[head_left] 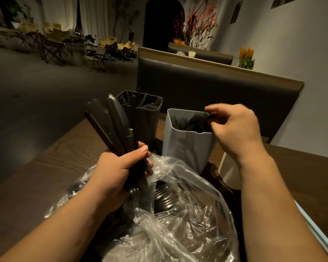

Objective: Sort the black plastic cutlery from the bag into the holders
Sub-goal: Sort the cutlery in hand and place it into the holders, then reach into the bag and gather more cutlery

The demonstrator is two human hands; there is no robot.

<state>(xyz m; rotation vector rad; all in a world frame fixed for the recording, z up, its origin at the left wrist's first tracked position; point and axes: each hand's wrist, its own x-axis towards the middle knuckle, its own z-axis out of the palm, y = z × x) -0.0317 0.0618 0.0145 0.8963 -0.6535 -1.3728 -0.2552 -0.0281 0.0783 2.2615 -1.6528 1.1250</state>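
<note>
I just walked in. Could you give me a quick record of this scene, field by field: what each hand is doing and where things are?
Left hand: grips a bundle of black cutlery, pointing up
Right hand: pinches black forks at the white holder's mouth
Dark holder: behind the bundle, cutlery already inside
Clear plastic bag: open, nearest the camera, more cutlery inside
Surface: wooden table

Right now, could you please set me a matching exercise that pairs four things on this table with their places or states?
Things: 1 left hand; 2 right hand; 3 dark holder; 4 clear bag.
States: A lies crumpled nearest the camera; B grips a bundle of black cutlery; C pinches forks over the white holder; D stands farthest back.
Pairs: 1-B; 2-C; 3-D; 4-A.
</note>
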